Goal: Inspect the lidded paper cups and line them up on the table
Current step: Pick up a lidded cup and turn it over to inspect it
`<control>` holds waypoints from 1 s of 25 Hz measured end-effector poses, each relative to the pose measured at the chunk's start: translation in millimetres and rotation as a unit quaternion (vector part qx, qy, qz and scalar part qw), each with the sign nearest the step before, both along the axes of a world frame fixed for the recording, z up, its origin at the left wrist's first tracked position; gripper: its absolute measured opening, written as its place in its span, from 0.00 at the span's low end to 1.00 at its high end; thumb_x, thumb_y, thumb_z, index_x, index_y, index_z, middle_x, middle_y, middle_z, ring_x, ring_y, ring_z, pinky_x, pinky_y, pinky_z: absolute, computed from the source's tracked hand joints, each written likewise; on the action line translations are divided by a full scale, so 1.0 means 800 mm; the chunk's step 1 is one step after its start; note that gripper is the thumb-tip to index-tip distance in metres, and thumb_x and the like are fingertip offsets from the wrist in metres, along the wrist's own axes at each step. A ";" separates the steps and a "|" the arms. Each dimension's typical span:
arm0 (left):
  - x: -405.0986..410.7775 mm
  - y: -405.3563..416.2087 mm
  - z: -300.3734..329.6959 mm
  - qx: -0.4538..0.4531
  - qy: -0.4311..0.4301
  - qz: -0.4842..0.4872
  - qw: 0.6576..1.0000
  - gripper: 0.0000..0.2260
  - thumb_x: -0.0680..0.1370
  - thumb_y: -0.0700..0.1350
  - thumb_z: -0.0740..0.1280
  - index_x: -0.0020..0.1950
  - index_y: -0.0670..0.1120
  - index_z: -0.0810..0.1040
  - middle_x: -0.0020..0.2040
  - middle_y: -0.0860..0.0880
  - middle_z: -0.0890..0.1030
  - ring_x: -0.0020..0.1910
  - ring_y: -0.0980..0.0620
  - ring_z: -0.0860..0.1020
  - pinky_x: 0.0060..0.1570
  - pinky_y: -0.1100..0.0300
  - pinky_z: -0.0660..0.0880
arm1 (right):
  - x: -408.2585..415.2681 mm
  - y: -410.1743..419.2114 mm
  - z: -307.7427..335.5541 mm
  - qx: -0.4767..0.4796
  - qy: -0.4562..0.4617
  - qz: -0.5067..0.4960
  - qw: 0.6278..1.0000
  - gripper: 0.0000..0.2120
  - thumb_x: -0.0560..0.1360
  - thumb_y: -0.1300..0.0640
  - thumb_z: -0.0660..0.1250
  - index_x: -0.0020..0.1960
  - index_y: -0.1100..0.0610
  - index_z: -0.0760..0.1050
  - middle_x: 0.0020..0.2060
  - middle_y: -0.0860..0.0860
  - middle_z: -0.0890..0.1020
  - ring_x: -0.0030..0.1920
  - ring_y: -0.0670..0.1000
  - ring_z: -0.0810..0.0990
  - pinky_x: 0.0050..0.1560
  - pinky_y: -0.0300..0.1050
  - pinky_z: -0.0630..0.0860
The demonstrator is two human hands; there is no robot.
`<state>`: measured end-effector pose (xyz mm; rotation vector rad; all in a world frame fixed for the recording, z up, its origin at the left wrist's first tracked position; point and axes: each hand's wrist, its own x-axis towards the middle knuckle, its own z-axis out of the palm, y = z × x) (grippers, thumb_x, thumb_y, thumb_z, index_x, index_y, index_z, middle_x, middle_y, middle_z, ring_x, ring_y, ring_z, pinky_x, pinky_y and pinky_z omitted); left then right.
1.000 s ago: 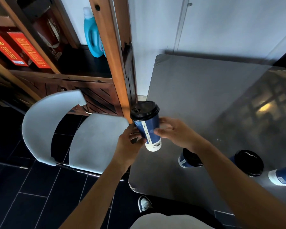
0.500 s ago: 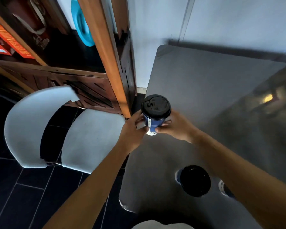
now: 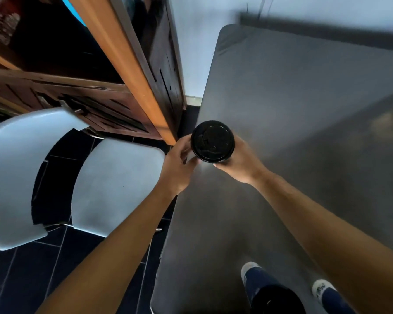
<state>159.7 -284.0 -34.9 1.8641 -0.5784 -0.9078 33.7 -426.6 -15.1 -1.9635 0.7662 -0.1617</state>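
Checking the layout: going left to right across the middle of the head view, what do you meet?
White chair → left hand → lidded cup → right hand → bare grey table.

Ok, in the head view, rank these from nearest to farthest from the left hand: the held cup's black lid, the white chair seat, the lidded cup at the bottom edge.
1. Black lid: right beside the left hand, on the cup it holds.
2. White chair seat: off to the left, over the floor.
3. Lidded cup at the bottom edge: far down the table, near the person.
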 end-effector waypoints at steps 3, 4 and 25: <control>-0.001 -0.001 -0.012 0.004 0.010 0.020 1.000 0.22 0.77 0.37 0.74 0.68 0.51 0.77 0.62 0.54 0.84 0.64 0.56 0.81 0.67 0.46 0.77 | 0.006 -0.006 -0.005 -0.005 0.007 0.019 1.000 0.33 0.67 0.72 0.73 0.70 0.57 0.75 0.56 0.46 0.80 0.58 0.43 0.77 0.53 0.21 0.68; -0.002 -0.001 -0.014 0.007 0.011 0.028 1.000 0.22 0.77 0.37 0.74 0.68 0.52 0.77 0.61 0.56 0.83 0.63 0.57 0.81 0.66 0.48 0.78 | 0.009 -0.007 -0.006 -0.008 0.014 0.025 1.000 0.31 0.67 0.71 0.72 0.69 0.57 0.76 0.54 0.45 0.80 0.56 0.45 0.78 0.50 0.20 0.67; -0.082 0.112 0.035 0.167 0.017 0.041 0.985 0.26 0.79 0.41 0.72 0.75 0.49 0.70 0.67 0.52 0.77 0.67 0.51 0.76 0.56 0.61 0.74 | -0.106 0.032 0.043 0.112 0.077 -0.133 0.982 0.39 0.76 0.62 0.70 0.80 0.44 0.56 0.73 0.47 0.69 0.66 0.52 0.75 0.56 0.44 0.74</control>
